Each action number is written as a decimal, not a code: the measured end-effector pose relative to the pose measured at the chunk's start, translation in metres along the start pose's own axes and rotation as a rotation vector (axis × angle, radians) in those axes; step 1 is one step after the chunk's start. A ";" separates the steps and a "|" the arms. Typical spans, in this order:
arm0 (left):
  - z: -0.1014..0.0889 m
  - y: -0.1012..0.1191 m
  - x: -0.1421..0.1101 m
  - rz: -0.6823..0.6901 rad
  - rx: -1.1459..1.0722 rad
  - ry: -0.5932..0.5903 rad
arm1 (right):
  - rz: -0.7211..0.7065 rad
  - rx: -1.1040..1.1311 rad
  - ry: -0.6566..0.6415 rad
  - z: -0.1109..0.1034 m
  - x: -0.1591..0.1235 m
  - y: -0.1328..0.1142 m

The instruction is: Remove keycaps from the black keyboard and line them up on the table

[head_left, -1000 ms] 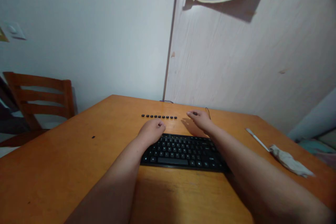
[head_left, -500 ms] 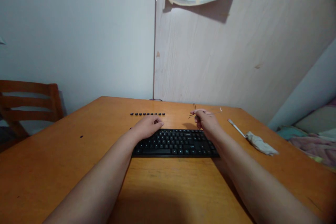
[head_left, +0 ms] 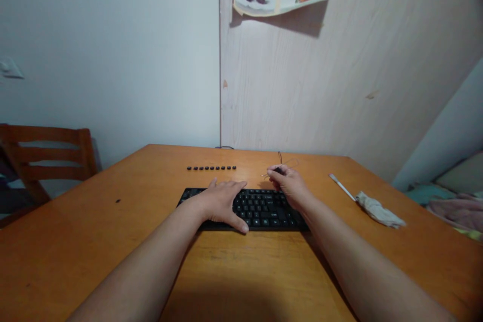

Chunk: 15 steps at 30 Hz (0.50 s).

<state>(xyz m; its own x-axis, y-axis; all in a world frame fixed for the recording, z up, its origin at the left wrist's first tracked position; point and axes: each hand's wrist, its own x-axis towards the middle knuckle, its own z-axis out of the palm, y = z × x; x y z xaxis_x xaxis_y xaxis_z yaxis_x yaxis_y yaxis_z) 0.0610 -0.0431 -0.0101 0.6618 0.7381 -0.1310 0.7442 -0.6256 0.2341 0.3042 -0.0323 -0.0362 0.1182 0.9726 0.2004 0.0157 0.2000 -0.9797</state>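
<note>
A black keyboard [head_left: 264,207] lies on the orange wooden table [head_left: 241,266]. My left hand [head_left: 222,201] lies flat on the keyboard's left half with its fingers spread and the thumb at the front edge. My right hand [head_left: 289,184] hovers over the keyboard's back right part, its fingers pinched on a thin wire tool [head_left: 281,165] that sticks out past the fingertips. A row of several small black keycaps [head_left: 211,167] sits on the table behind the keyboard.
A white stick [head_left: 341,186] and a crumpled grey cloth [head_left: 379,210] lie to the right. One small dark piece [head_left: 118,200] sits alone at the left. A wooden chair [head_left: 45,156] stands past the left edge. Bedding [head_left: 449,201] shows at the right.
My left hand went from a loose fist to flat and spread on the keyboard. My right hand lifted the wire tool off the table and brought it over the keyboard's back edge.
</note>
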 end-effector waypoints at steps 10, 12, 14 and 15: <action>0.006 -0.004 0.000 0.040 -0.036 0.024 | 0.002 -0.067 0.020 0.014 0.007 -0.015; 0.006 -0.004 0.000 0.048 -0.048 0.040 | -0.008 -0.094 0.008 0.018 0.010 -0.021; 0.006 -0.005 0.001 0.051 -0.051 0.061 | -0.019 -0.124 0.007 0.023 0.013 -0.026; 0.006 -0.005 0.001 0.050 -0.051 0.073 | -0.022 -0.136 0.007 0.025 0.015 -0.028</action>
<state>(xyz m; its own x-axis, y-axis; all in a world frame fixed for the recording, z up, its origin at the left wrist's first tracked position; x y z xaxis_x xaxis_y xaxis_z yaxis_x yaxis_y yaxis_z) 0.0583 -0.0403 -0.0168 0.6883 0.7239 -0.0474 0.7035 -0.6501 0.2874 0.2805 -0.0206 -0.0053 0.1235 0.9671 0.2222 0.1531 0.2027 -0.9672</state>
